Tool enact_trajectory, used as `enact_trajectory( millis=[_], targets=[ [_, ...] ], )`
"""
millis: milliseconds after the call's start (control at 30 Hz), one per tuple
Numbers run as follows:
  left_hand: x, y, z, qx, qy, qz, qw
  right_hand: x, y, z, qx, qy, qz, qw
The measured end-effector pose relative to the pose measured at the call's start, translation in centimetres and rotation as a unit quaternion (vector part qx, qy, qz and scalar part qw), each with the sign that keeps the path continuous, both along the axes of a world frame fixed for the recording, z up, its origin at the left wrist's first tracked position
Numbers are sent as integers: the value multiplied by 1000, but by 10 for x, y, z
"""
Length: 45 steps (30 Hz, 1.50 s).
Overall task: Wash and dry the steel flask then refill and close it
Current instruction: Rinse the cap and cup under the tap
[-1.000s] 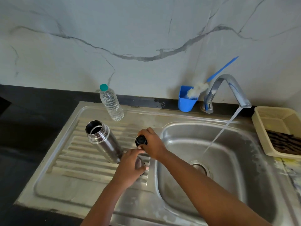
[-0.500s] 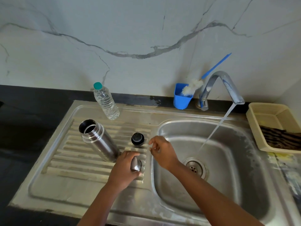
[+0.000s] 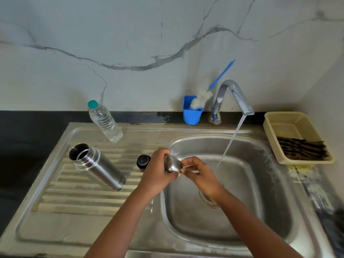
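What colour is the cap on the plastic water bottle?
Teal green; the water bottle's cap shows best in the head view.

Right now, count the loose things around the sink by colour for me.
Steel: 2, flask and cup, the cup held by left hand and right hand
Blue: 2, holder and brush
Black: 1, stopper
Clear: 1, bottle
Cream: 1, basket
Total: 7
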State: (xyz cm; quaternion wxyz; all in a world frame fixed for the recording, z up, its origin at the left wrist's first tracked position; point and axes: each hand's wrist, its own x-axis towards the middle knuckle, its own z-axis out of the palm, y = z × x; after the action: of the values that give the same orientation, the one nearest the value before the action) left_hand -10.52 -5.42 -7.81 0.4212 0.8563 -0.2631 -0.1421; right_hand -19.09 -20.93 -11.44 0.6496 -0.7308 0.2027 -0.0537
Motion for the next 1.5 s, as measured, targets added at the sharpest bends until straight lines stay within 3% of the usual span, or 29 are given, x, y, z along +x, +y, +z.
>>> enact_trajectory(
  millis=[133, 300, 400, 633, 700, 833, 933, 1000, 1033, 1100, 1167, 1233, 1267, 1300, 1367, 1433, 1500],
  targets=[
    [6, -64, 9, -26, 54, -12, 998, -14, -43, 17, 77, 17, -78, 994],
    [4, -138, 13, -36, 152, -36, 987, -31, -82, 27, 210, 6, -199, 957],
    [-1, -172, 14, -38, 198, -38, 979, -37, -98, 28, 223, 6, -236, 946],
    [-10, -208, 23, -52, 200, -84, 975, -40, -131, 37, 314, 16, -291, 903],
    [-12, -207, 24, -85, 255, -105, 957, -36, -138, 50, 317, 35, -294, 901],
    [-15, -208, 19, -161, 404, -51, 899, -27, -142, 65, 212, 30, -260, 942],
    [-14, -219, 21, -179, 473, 69, 860, -26, -136, 54, -10, -15, -193, 981],
    [-13, -224, 27, -145, 463, 93, 870, -27, -133, 39, -142, -21, -153, 978],
    [-14, -226, 29, -132, 445, 89, 881, -27, -132, 33, -138, -23, -155, 978],
    [-18, -229, 27, -110, 391, 64, 912, -25, -128, 36, -41, -37, -203, 978],
    [-22, -228, 22, -98, 316, 31, 943, -20, -127, 45, 143, -34, -264, 953],
    [-20, -225, 19, -74, 209, 5, 975, -15, -131, 58, 275, 19, -290, 916],
    [-18, -224, 18, -68, 184, -5, 981, -13, -135, 62, 287, 52, -288, 912],
    [-18, -223, 17, -70, 200, -6, 977, -10, -138, 67, 271, 77, -280, 918],
    [-18, -222, 14, -114, 344, 43, 931, -1, -137, 72, 173, 81, -255, 948],
    [-15, -223, 14, -170, 480, 107, 854, 2, -128, 74, -52, 62, -175, 981],
    [-10, -224, 14, -204, 551, 137, 798, -3, -122, 67, -334, 43, -77, 938]
  ],
)
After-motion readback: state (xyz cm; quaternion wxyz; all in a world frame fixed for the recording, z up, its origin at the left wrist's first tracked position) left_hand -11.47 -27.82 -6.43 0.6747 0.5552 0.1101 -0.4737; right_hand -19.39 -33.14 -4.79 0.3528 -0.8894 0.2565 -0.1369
